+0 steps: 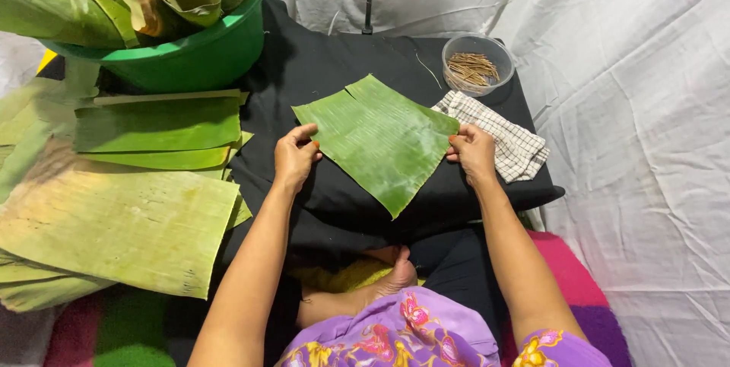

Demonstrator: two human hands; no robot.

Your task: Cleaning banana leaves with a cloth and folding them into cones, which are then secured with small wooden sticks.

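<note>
Lying flat on the black cloth-covered table (319,63), a diamond-shaped piece of banana leaf (380,139) is being pinched at two opposite corners. Its left corner is being gripped between the thumb and curled fingers of the left hand (295,158), and its right corner is being held the same way by the right hand (473,152). The leaf's surface is glossy, finely ribbed and mid-green, and a second leaf layer is showing along the far edge. Just beyond the right hand, a crumpled checked cloth (506,139) in white with dark lines is being left loose, and farther out a round clear plastic bowl (477,63) of thin brown sticks (471,69) is standing. Out past the left hand, broad cut banana leaf sheets (122,215), matte and yellowing, are being kept in a stack, and beyond them a green plastic tub (198,51) is being filled with rolled leaves.
</note>
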